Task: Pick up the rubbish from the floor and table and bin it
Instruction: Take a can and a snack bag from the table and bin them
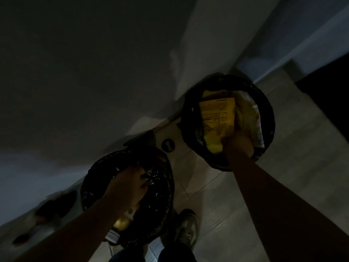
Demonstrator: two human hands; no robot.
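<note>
Dim tiled floor (245,205) runs along a pale wall (94,72), with two black-lined bins standing on it. The yellow packet (217,114) lies over the mouth of the far bin (271,114), beside a clear wrapper (253,114). The right hand (238,144) grips both by their near end, fingers curled tight. Both look like thin film: light, limp, crackly and probably slippery, so a bunched pinch at one end suits them better than a flat grasp. A block of dark print covers the packet's face, but it is too blurred to read, and no brand can be made out.

The left hand (128,184) reaches into the near bin (85,190), its fingers curled round a small shiny scrap (151,176), likely crumpled foil or plastic that weighs next to nothing. A shoe (187,229) stands between the bins.
</note>
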